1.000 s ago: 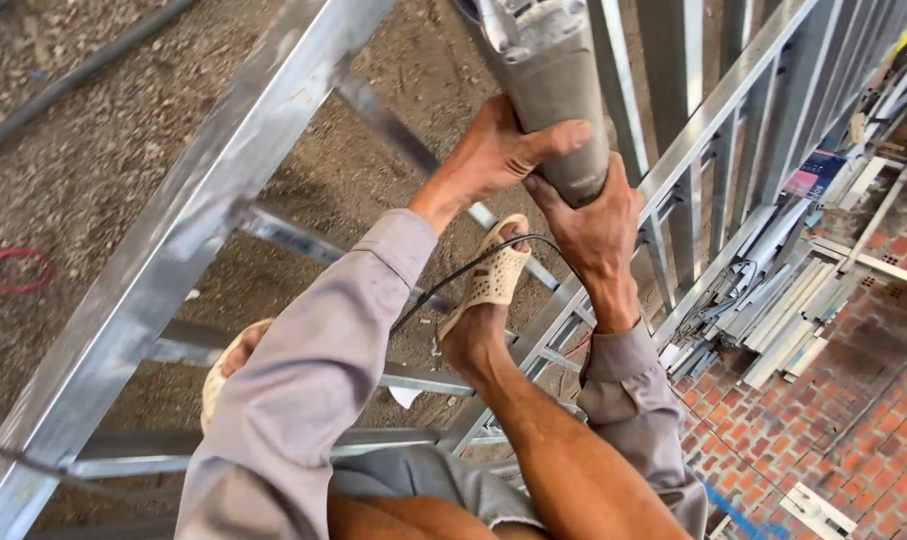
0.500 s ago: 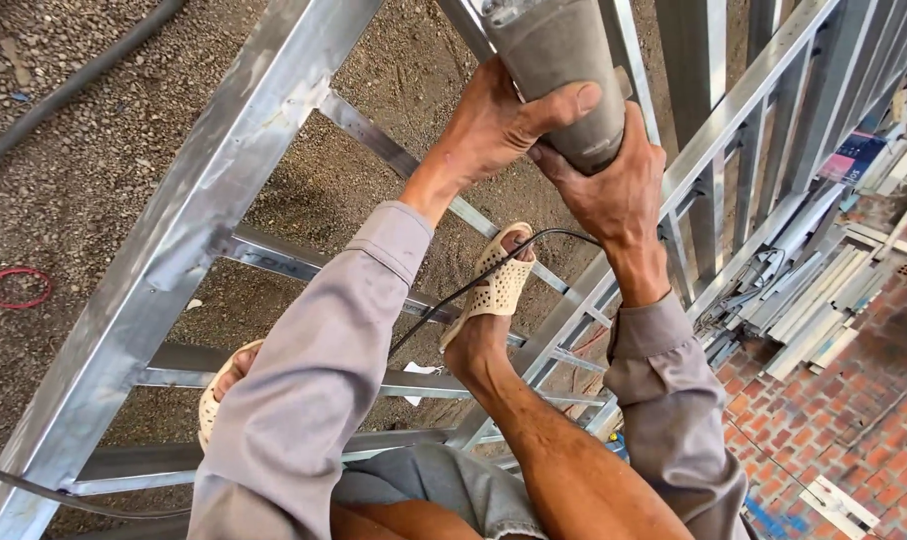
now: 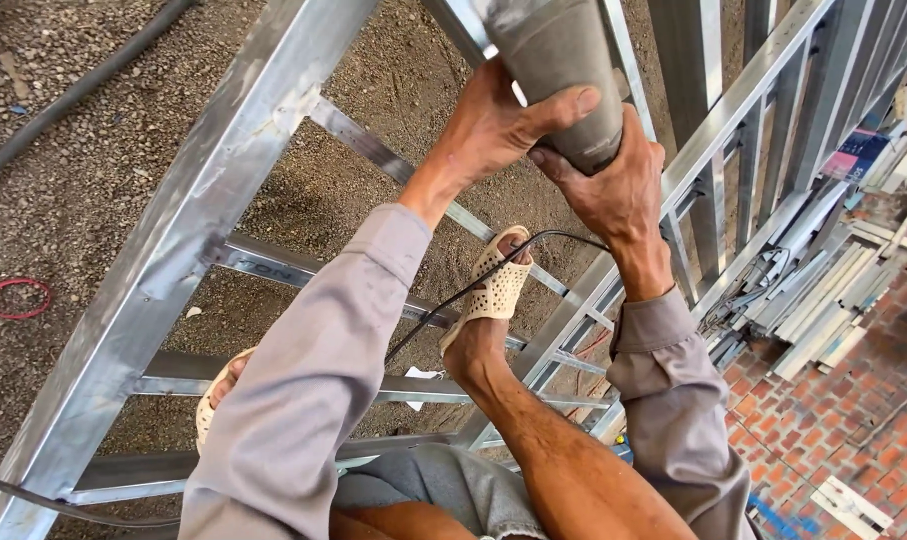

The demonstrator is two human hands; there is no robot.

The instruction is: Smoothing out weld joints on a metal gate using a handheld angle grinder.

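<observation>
**Both hands gripped a grey power tool high on a steel frame**

Seen from above, the left hand (image 3: pixel 493 125) and right hand (image 3: pixel 613 190) were both clenched around the grey tool (image 3: pixel 553 70) at the top centre, thumbs pressed on its body. Compared with a second earlier, the tool had risen higher and nearer the camera, and the arms had stretched up; the hands seemed to be bringing it toward work overhead. A black cord (image 3: pixel 473 290) ran down from the tool past the right sandal (image 3: pixel 493 285), which rested on a steel bar (image 3: pixel 563 320). The left sandal (image 3: pixel 213 400) stood on a nearer rung. A long steel beam (image 3: pixel 203 220) slanted across the left, over gravel far below. Brick paving (image 3: pixel 843 410) lay to the right.
</observation>
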